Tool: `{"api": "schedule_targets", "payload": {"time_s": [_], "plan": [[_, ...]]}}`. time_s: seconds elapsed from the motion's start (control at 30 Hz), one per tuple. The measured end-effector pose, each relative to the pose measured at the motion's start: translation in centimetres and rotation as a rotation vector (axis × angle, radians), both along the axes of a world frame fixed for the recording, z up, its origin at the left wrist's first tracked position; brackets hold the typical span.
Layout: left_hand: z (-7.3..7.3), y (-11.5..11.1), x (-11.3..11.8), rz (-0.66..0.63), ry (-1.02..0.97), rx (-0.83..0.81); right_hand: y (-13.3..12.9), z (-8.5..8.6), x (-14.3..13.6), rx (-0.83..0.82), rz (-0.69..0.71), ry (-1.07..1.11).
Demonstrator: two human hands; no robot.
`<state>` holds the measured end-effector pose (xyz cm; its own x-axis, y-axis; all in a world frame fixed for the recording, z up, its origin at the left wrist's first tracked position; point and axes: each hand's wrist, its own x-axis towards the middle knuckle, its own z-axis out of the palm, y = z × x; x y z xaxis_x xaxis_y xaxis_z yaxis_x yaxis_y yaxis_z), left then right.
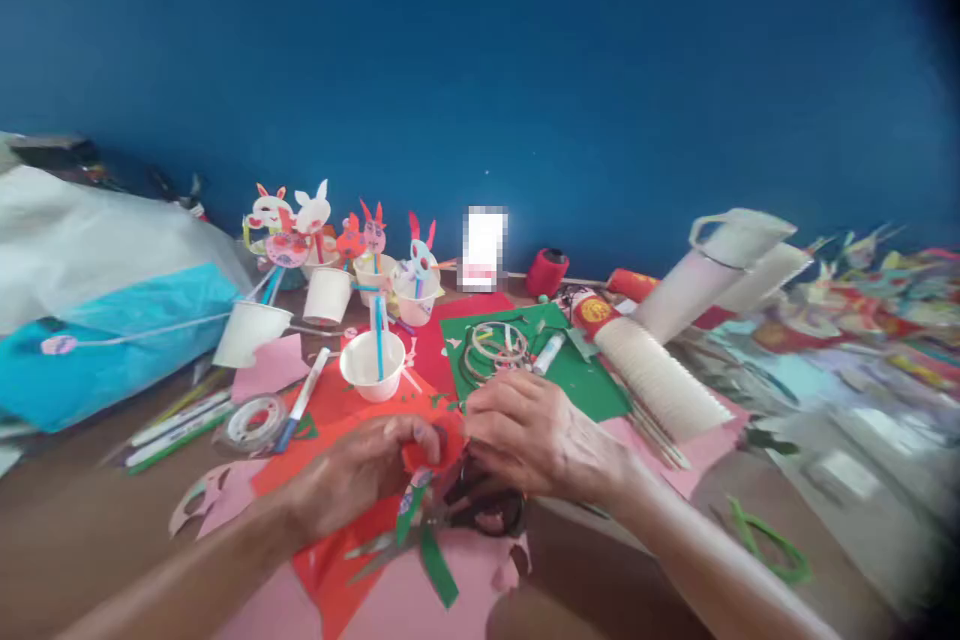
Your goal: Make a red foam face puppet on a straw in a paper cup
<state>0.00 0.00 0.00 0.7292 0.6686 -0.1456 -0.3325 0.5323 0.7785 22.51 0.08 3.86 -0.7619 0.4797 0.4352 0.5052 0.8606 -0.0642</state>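
My left hand [358, 472] is closed on a red paper piece [433, 450], its thumb and fingers pinching the left side. A green paper strip [412, 505] hangs under that piece. At its right edge, my right hand [529, 430] has its fingers curled together; what they hold, if anything, is hidden. Dark-handled scissors [491, 512] lie just below the hands, blades pointing left over orange and pink paper [442, 570]. Behind my left hand stands a white paper cup [373, 365] with a blue straw in it.
Paper rabbit figures [421, 260] stand in cups at the back left. A tape roll [255, 422] and markers [180, 430] lie left. Green paper [600, 398] holds wire loops. Stacked cups [664, 370] and a white jug [694, 270] lean at right, near a green loop [769, 545].
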Motion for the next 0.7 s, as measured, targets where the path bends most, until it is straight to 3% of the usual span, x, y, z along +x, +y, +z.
{"api": "schedule_targets", "payload": {"time_s": [0.23, 0.37, 0.5, 0.63, 0.7], "plan": [[0.1, 0.0, -0.1, -0.091, -0.091, -0.024, -0.2, -0.2, -0.1, 0.093, 0.015, 0.06], [0.7, 0.7, -0.6, 0.127, 0.023, 0.111, -0.5, -0.2, -0.1, 0.02, -0.033, 0.283], [0.8, 0.9, -0.5, 0.291, 0.149, 0.217, -0.8, -0.7, -1.5, -0.384, -0.157, 0.627], [0.3, 0.3, 0.0, 0.308, 0.222, 0.263, -1.2, -1.7, -3.1, -0.972, -0.332, 0.854], [0.1, 0.0, 0.2, 0.349, 0.261, 0.257, -1.5, -2.1, -3.7, -1.125, -0.343, 0.912]]}}
